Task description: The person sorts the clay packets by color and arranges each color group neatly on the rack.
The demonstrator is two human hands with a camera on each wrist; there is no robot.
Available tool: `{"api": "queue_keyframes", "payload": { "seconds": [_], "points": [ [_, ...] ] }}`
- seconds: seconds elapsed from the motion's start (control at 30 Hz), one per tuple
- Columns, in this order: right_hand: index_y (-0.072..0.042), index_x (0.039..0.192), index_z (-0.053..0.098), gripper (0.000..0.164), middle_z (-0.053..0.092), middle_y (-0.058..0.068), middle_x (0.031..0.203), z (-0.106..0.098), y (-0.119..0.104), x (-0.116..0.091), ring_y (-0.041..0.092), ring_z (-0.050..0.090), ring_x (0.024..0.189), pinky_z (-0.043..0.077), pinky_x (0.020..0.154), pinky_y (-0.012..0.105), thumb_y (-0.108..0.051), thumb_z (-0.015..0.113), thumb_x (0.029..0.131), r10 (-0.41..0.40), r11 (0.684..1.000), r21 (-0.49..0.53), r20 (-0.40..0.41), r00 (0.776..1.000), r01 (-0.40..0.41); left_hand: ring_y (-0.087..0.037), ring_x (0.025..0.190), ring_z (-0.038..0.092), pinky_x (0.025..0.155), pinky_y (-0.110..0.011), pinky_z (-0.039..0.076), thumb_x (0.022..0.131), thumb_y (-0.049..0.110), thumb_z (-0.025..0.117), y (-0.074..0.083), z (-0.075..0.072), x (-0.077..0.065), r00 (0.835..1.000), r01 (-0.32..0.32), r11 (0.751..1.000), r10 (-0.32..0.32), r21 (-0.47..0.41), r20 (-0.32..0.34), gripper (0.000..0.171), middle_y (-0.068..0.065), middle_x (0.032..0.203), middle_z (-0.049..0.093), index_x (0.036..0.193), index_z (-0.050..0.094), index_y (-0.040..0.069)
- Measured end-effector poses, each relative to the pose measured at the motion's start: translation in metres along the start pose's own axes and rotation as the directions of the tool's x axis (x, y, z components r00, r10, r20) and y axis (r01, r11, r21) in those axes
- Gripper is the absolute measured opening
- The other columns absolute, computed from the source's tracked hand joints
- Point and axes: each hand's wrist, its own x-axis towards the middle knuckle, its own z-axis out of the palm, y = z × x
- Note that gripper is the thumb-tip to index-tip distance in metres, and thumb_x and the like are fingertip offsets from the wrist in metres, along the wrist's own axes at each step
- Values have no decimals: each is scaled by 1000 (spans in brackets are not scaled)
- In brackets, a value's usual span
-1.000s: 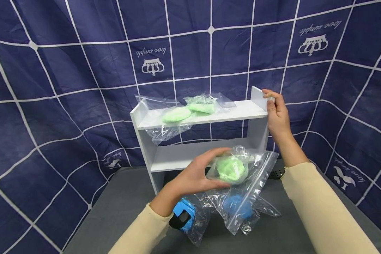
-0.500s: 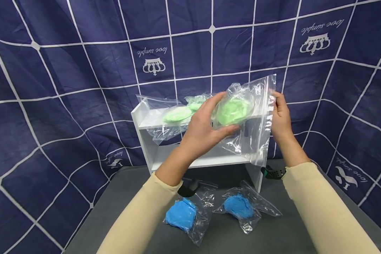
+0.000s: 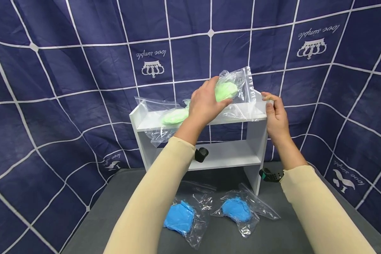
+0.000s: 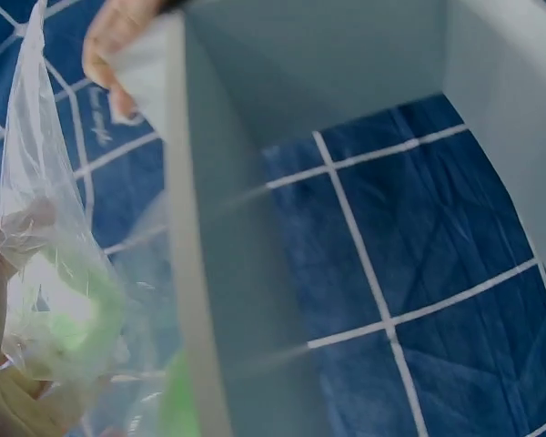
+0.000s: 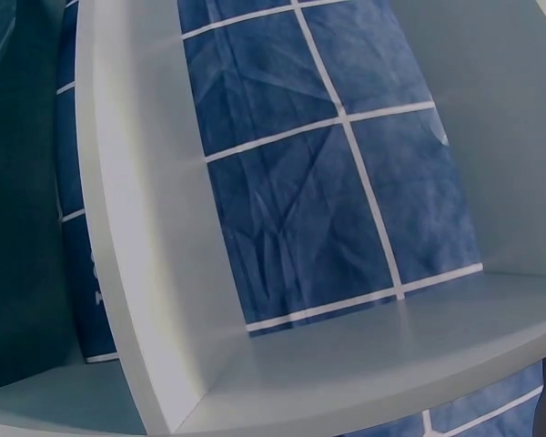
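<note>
My left hand point(image 3: 206, 102) grips a clear zip bag with a light green lump point(image 3: 226, 91) inside, just above the top board of a white shelf point(image 3: 228, 155). The bag's zip edge points right. In the left wrist view the bagged green lump point(image 4: 68, 305) hangs beside the board. Another bagged green lump point(image 3: 175, 115) lies on the top board at the left; a further one behind my left hand is mostly hidden. With its fingers and thumb my right hand point(image 3: 277, 116) holds the upper right side panel of the shelf.
Two clear bags with blue lumps, one left point(image 3: 179, 217) and one right point(image 3: 236, 209), lie on the dark grey table point(image 3: 98, 211) in front of the shelf. A navy curtain point(image 3: 92, 53) with white grid lines hangs behind and at both sides.
My left hand has lifted the bagged green lump from in front of the lower shelf up over the top board. My right hand stays on the side panel.
</note>
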Motion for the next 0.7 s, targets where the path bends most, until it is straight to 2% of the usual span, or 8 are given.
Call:
{"api": "queue_keyframes", "payload": {
  "seconds": [0.2, 0.33, 0.43, 0.57, 0.7],
  "points": [
    [13, 117, 47, 25, 58, -2, 137, 0, 1, 0, 10, 44, 138, 28, 115, 23, -9, 40, 106, -12, 1000, -19, 0, 1000, 12, -16, 139, 49, 119, -38, 29, 88, 59, 66, 3, 12, 13, 997, 45, 992, -52, 118, 57, 85, 5, 153, 48, 157, 29, 26],
    [12, 116, 48, 26, 59, -5, 136, -2, 0, 0, 11, 45, 138, 28, 115, 23, -11, 42, 106, -21, 1000, -8, 0, 1000, 21, -16, 131, 56, 119, -43, 27, 87, 65, 63, 11, 16, 15, 993, 50, 981, -69, 188, 96, 86, 5, 146, 56, 156, 30, 25],
    [12, 116, 48, 27, 59, -2, 137, -2, 0, 0, 12, 45, 138, 29, 115, 23, -12, 41, 106, -23, 1000, 6, 5, 1000, 23, -18, 127, 58, 119, -46, 27, 86, 69, 60, 16, 18, 14, 987, 56, 969, -90, 240, 133, 84, 4, 138, 61, 152, 35, 24],
    [12, 116, 48, 27, 57, 6, 140, -2, 0, -1, 11, 45, 138, 29, 115, 23, -12, 41, 106, -23, 1000, 0, 10, 1000, 23, -22, 130, 55, 123, -51, 23, 86, 74, 56, 17, 21, 10, 982, 62, 957, -108, 284, 152, 82, 4, 138, 61, 148, 41, 23],
    [11, 117, 49, 27, 57, 7, 141, -2, 1, -1, 11, 45, 138, 29, 115, 23, -12, 41, 106, -25, 999, -22, 12, 1000, 25, -22, 137, 49, 125, -52, 16, 86, 77, 51, 13, 22, 8, 987, 59, 958, -98, 279, 129, 86, 4, 144, 56, 152, 38, 24]
  ]
}}
